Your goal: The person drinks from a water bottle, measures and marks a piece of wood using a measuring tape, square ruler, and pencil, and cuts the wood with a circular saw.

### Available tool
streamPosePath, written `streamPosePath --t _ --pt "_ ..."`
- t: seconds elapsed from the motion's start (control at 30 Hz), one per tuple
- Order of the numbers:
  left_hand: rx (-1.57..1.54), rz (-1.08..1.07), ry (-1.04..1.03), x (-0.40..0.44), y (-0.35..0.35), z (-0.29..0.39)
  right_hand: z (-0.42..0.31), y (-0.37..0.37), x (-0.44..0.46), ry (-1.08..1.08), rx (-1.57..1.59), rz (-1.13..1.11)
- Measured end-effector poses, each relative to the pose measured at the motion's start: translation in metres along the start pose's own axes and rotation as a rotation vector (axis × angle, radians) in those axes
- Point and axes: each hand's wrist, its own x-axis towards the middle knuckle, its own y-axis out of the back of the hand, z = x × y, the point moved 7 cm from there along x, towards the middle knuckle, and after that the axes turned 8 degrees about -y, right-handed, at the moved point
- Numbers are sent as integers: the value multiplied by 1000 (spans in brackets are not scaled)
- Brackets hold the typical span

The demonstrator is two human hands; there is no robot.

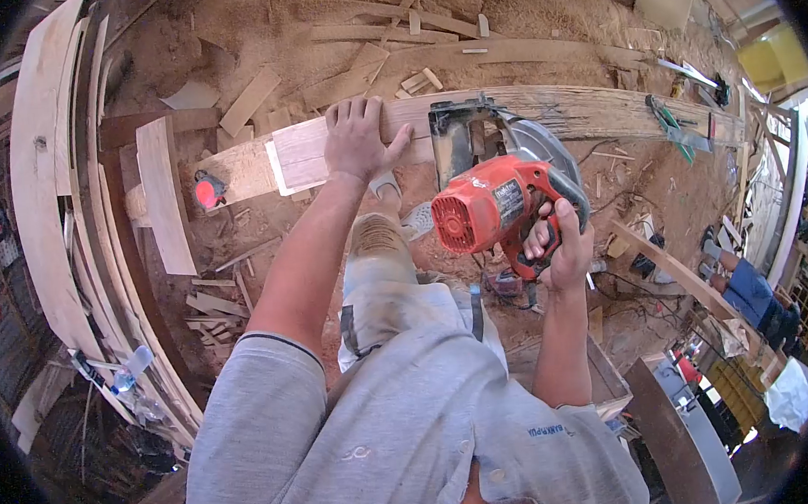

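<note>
My left hand (359, 138) lies flat with fingers spread on a pale wooden board (302, 154), pressing its top face. In my right hand (563, 246) is the rear handle of a red circular saw (483, 207), fingers wrapped around the grip. The saw's dusty base plate (448, 146) is at the board, right of my left hand. The saw's body hides its blade's lower edge and the board's right end. Beneath the board runs a long, rough plank (591, 108).
A red-and-black tape measure (209, 189) sits on the plank at left. Tall boards (53, 183) stand farther left. A green-handled tool (677, 130) lies on the plank at right. Offcuts (216, 307) and sawdust cover the ground. Another person in blue shorts (752, 291) is at far right.
</note>
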Motion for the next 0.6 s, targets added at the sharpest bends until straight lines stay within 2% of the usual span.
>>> streamPosePath --t 0.6 --pt "-12 12 -13 0 2 0 -5 -6 5 24 2 -18"
